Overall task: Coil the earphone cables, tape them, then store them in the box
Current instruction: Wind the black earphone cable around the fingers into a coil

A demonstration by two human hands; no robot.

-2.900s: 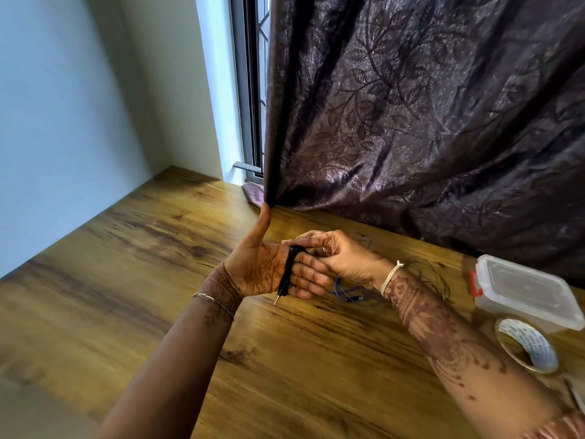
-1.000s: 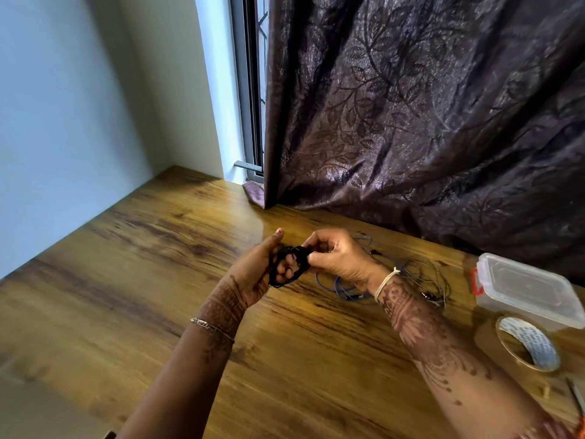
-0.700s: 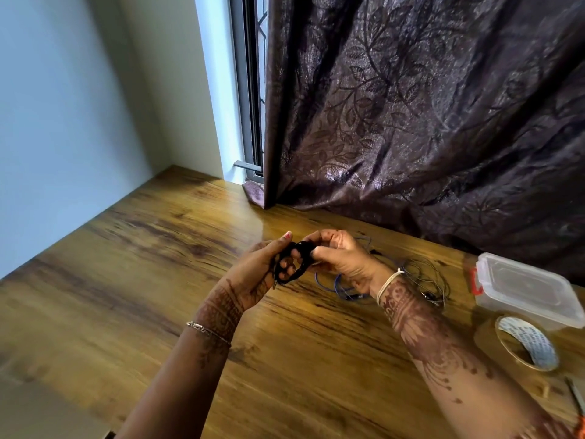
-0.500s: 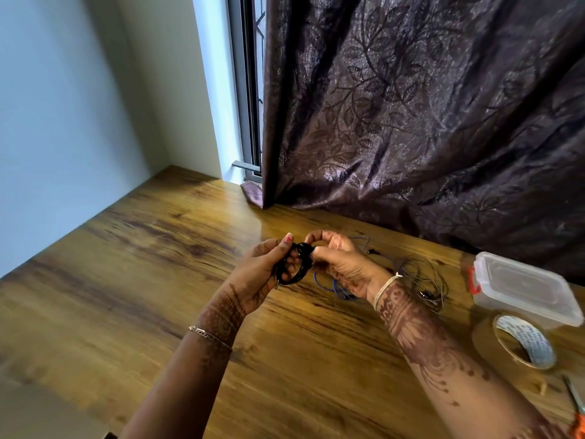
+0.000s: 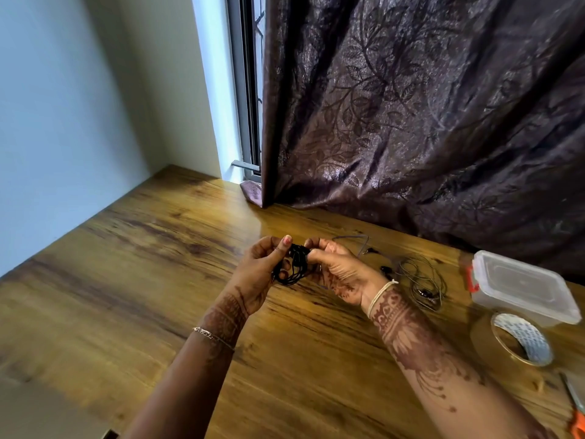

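Note:
A coiled black earphone cable (image 5: 292, 267) hangs between my two hands above the wooden table (image 5: 126, 280). My left hand (image 5: 258, 274) pinches its left side with thumb and fingers. My right hand (image 5: 338, 270) pinches the coil's top right. A loose tangle of dark earphone cables (image 5: 422, 282) lies on the table to the right of my right wrist, and a thin grey cable (image 5: 351, 237) runs behind my right hand. The clear plastic box (image 5: 519, 286) with its lid on stands at the right edge. A roll of clear tape (image 5: 512, 340) lies in front of the box.
A dark patterned curtain (image 5: 411, 106) hangs along the table's back edge. Scissors with an orange handle (image 5: 577, 413) poke in at the bottom right corner. A wall (image 5: 63, 122) borders the table on the left.
The cable was wound round my left hand's fingers; it is now off them as a loose coil, pinched between both hands, which have drawn closer together.

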